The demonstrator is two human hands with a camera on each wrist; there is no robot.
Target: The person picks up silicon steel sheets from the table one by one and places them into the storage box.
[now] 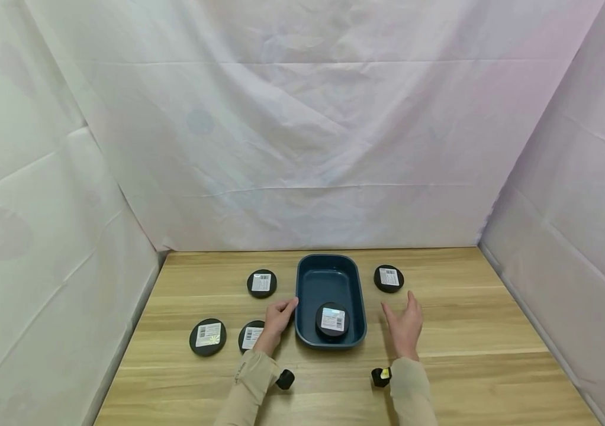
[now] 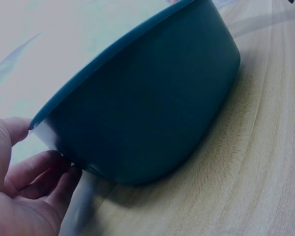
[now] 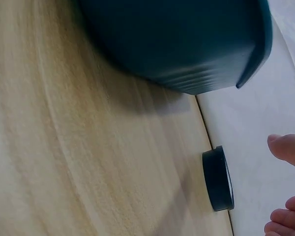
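We see a little booth with cloth walls, maybe a lab corner
White cloth (image 1: 308, 130) with fold lines hangs at the back and down both sides, close around a plain wooden table (image 1: 494, 367). We also spot small black cameras (image 1: 285, 379) by the sleeves (image 1: 410, 381), so it looks to us more like a lab than a home.

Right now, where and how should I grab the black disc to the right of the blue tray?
I'd pinch the black disc across its side wall, coming from the near side with your right hand. It lies flat and apart from the blue tray, its low wall exposed, and that hand is nearest.
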